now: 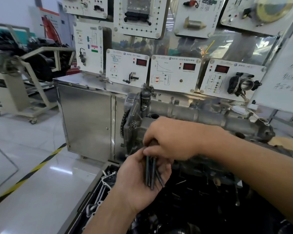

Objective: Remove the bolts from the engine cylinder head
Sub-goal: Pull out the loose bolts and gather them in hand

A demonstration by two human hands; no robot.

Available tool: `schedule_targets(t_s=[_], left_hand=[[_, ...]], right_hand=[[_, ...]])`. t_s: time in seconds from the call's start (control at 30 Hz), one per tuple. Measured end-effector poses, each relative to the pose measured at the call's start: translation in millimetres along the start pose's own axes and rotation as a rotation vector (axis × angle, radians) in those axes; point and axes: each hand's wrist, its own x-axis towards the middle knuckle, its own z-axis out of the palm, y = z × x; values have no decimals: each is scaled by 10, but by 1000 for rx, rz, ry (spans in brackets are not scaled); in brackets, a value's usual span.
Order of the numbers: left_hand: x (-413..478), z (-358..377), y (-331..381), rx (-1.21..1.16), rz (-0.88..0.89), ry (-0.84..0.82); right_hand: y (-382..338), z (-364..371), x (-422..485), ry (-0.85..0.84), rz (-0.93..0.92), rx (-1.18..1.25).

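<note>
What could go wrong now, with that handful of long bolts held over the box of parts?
1. The left hand holds several long bolts at once while the right hand pinches their tops; one could slip out as they are shifted.
2. A dropped bolt would probably fall into the tray below, where it could be hard to spot among the dark parts.

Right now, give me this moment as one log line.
left hand: holds bundle of bolts | right hand: pinches their tops | cylinder head: behind hands | parts tray: below
</note>
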Motion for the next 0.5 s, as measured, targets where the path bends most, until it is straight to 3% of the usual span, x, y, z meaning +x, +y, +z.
schedule_targets(t_s=[0.1, 0.17, 0.5], left_hand=[[-25, -70, 16, -44, -29, 18], [-34, -99, 26, -70, -28, 32], [13, -134, 109, -71, 4, 26]], right_hand=[[145, 26, 197, 324, 163, 89], [170, 23, 339, 427, 214, 168], [73, 121, 590, 355, 332, 176]])
